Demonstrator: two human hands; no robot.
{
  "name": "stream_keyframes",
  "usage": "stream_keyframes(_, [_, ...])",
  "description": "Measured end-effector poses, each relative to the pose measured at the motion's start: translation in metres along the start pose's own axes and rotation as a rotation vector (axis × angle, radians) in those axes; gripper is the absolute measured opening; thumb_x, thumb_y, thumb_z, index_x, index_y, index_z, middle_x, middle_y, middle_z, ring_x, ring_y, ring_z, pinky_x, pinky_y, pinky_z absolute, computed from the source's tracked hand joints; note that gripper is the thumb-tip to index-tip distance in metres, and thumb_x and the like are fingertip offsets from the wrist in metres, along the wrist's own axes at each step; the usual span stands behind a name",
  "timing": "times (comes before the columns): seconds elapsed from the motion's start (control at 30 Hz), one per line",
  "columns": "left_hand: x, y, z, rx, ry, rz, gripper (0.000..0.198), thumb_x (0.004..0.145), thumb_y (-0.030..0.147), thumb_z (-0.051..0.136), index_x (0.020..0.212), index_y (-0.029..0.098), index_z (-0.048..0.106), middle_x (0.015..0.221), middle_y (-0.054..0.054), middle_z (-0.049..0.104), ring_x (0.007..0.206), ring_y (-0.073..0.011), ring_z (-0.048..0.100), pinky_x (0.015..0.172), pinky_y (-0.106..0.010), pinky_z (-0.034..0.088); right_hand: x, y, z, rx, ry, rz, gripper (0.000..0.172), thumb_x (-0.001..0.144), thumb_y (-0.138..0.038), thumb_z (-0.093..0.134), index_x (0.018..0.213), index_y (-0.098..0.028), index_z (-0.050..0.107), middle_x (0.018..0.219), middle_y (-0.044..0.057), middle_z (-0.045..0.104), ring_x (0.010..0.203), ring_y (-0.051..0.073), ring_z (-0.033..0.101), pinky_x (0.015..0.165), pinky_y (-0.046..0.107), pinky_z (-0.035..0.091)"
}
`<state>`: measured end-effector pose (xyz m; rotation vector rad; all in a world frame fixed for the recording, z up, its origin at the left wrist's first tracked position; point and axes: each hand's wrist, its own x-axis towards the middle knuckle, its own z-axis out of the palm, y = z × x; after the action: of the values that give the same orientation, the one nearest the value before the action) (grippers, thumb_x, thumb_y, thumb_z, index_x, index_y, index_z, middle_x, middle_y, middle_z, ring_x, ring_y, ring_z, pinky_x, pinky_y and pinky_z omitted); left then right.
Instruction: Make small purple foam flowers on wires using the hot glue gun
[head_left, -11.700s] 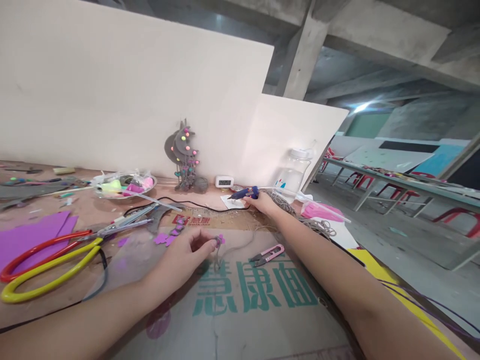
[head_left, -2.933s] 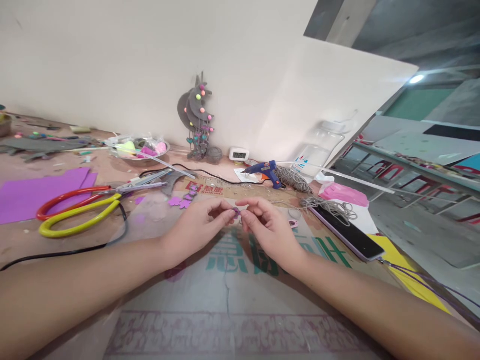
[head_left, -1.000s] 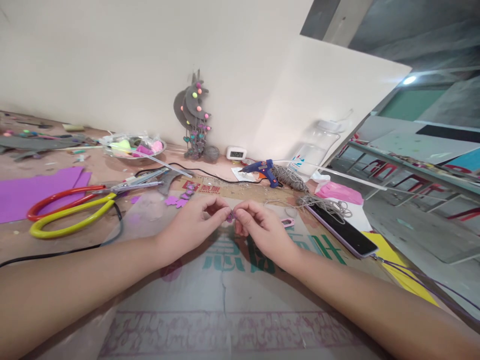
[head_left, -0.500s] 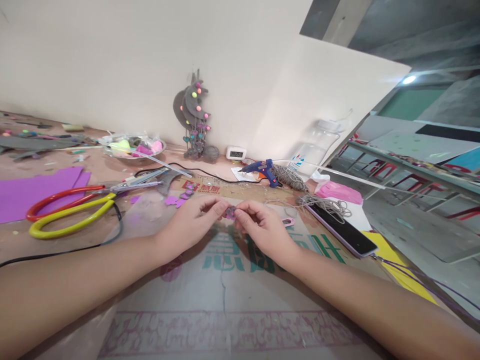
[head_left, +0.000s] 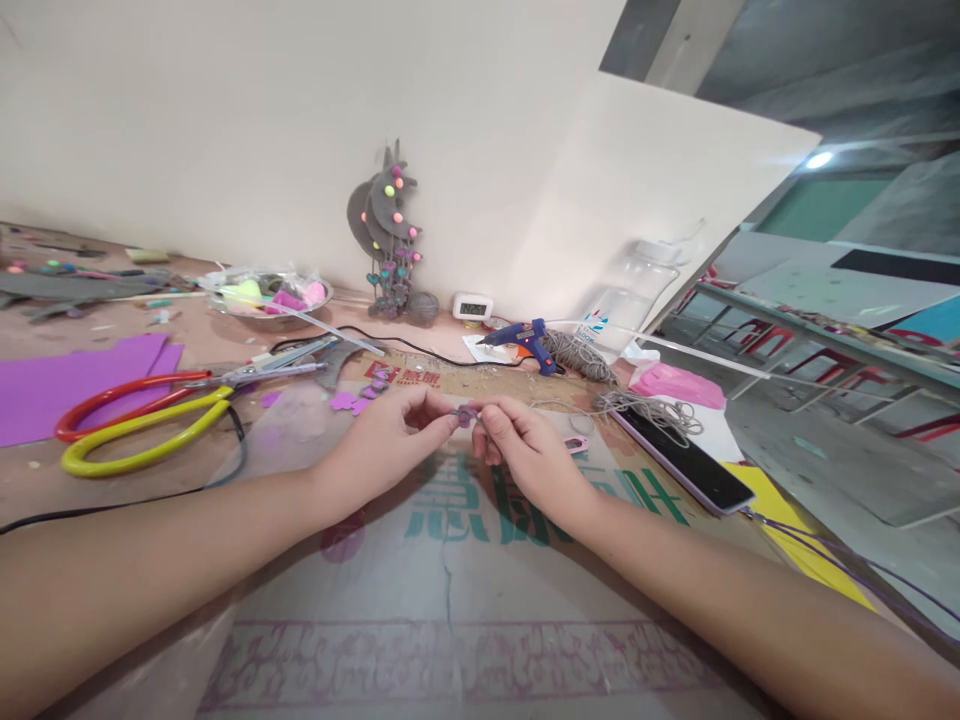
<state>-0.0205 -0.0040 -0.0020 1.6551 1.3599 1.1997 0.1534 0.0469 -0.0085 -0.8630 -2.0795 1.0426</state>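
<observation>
My left hand (head_left: 394, 440) and my right hand (head_left: 517, 450) meet over a flattened cardboard sheet (head_left: 450, 600) with green print. Both pinch one small purple foam flower piece (head_left: 466, 414) between their fingertips, a little above the cardboard. More purple foam cut-outs (head_left: 352, 402) lie just left of my left hand. Small pink thread snips (head_left: 576, 444) lie right of my right hand.
Red-and-yellow scissors (head_left: 142, 425), a purple foam sheet (head_left: 67, 385) and a black cable (head_left: 150, 495) lie at left. A blue glue gun (head_left: 525, 340), twine (head_left: 585, 357), a phone (head_left: 686, 460), a clear jar (head_left: 637, 295), a small clock (head_left: 472, 308), a bowl of bits (head_left: 262, 297) and a grey ornament (head_left: 386, 235) stand behind.
Long ago my right hand held the glue gun; now it rests on the table. Over the last second both hands stay pinched on the flower piece, lifting it slightly.
</observation>
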Motion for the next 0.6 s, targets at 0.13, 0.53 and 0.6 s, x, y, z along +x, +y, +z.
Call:
stream_keyframes(0.13, [0.0003, -0.0005, 0.0005, -0.026, 0.009, -0.012, 0.017, 0.080, 0.030, 0.054, 0.084, 0.016, 0.061, 0.083, -0.003, 0.065, 0.079, -0.0155, 0.059, 0.071, -0.026, 0.046, -0.0015, -0.0015, 0.0021, 0.088, -0.006, 0.015, 0.025, 0.091, -0.038, 0.044, 0.103, -0.019, 0.055, 0.062, -0.003, 0.051, 0.055, 0.010, 0.046, 0.052, 0.023, 0.039])
stream_keyframes(0.53, [0.0011, -0.0012, -0.0004, -0.039, 0.041, -0.075, 0.013, 0.080, 0.029, 0.053, 0.079, 0.016, 0.058, 0.076, 0.001, 0.061, 0.070, -0.0129, 0.055, 0.063, -0.024, 0.041, 0.0036, 0.0040, -0.0070, 0.043, 0.229, -0.166, 0.017, 0.092, -0.021, 0.039, 0.105, -0.022, 0.050, 0.076, -0.002, 0.044, 0.060, 0.010, 0.044, 0.060, 0.026, 0.040])
stream_keyframes(0.6, [0.0012, -0.0003, -0.0005, -0.041, 0.038, -0.085, 0.012, 0.080, 0.028, 0.054, 0.080, 0.017, 0.057, 0.076, 0.001, 0.061, 0.069, -0.0123, 0.054, 0.062, -0.023, 0.040, 0.0028, 0.0044, -0.0063, 0.066, 0.212, -0.155, 0.014, 0.091, -0.021, 0.040, 0.102, -0.022, 0.049, 0.075, -0.002, 0.046, 0.059, 0.010, 0.044, 0.058, 0.026, 0.039])
